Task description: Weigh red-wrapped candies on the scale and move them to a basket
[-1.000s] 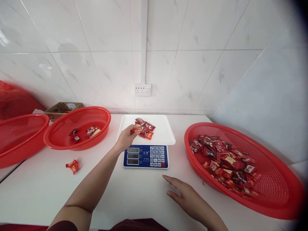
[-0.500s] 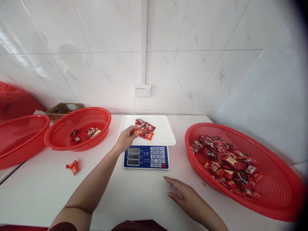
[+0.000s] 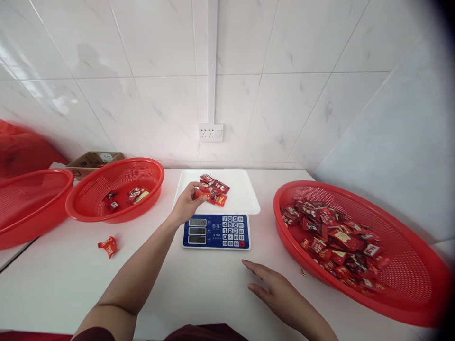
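Observation:
My left hand [image 3: 189, 204] reaches over the near left part of the white scale pan [image 3: 241, 201], its thumb and fingers closed on a red wrapped candy [image 3: 202, 194]. Right beside that candy lies a small pile of red and dark red wrapped candies [image 3: 221, 186] on the pan. Below the pan is the scale's blue panel [image 3: 216, 232], with number keys and three displays; their digits are too faint to read surely. My right hand [image 3: 272, 286] rests low over the white table, fingers stretched out and holding nothing, nearest to the scale's lower right corner.
A large red basket [image 3: 408, 265] full of wrapped candies stands on the right. To the left are a red basket [image 3: 80, 208] with a few candies, another red basket [image 3: 35, 215], and a cardboard box [image 3: 83, 163]. One red candy [image 3: 108, 246] lies loose on the table [image 3: 71, 289].
My left hand's fingers have shifted slightly on the candy, the index finger a little higher. My right hand stays in place.

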The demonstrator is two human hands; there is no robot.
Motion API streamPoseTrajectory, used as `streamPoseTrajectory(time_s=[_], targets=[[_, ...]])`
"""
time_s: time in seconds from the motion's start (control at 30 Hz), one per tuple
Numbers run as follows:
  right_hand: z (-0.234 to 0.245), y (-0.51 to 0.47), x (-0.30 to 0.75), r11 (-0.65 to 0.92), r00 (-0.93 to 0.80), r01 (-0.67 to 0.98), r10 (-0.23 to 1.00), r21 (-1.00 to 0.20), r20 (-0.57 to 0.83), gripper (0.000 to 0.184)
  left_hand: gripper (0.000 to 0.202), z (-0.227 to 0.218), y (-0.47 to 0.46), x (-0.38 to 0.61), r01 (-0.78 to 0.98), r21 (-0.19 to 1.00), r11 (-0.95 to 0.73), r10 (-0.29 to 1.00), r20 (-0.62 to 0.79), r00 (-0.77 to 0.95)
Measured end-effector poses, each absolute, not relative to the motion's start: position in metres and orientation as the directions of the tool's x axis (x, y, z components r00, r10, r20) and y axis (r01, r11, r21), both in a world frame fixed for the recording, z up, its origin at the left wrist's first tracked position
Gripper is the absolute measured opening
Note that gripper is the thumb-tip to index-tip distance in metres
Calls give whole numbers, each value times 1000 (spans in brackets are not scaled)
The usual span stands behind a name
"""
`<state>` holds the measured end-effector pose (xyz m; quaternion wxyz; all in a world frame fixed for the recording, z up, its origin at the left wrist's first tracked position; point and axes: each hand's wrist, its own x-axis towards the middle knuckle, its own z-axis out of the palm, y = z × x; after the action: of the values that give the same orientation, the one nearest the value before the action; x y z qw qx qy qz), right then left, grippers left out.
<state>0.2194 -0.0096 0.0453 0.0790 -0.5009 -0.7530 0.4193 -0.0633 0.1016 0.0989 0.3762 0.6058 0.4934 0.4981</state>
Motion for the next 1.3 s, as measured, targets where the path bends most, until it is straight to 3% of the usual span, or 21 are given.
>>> streamPoseTrajectory(time_s=[0.3, 0.7, 0.83, 1.07, 1.3], targets=[[46, -9, 219, 140, -484, 682, 822, -718, -300, 52, 30, 102, 100, -60, 209, 949, -237, 971, 240, 12], [47, -10, 218, 144, -486, 686, 821, -713, -301, 51, 14, 91, 106, -65, 555, 806, -205, 950, 300, -84], [47, -9, 218, 142, -487, 679, 821, -720, -297, 51, 17, 87, 111, -68, 581, 798, -162, 955, 275, -112], [47, -8, 218, 146, -485, 685, 822, -714, -297, 51, 19, 86, 114, -69, 614, 741, -273, 942, 337, 12], [47, -8, 218, 162, -490, 684, 825, -712, -283, 51, 20, 92, 112, -69, 722, 683, -113, 972, 228, -64]])
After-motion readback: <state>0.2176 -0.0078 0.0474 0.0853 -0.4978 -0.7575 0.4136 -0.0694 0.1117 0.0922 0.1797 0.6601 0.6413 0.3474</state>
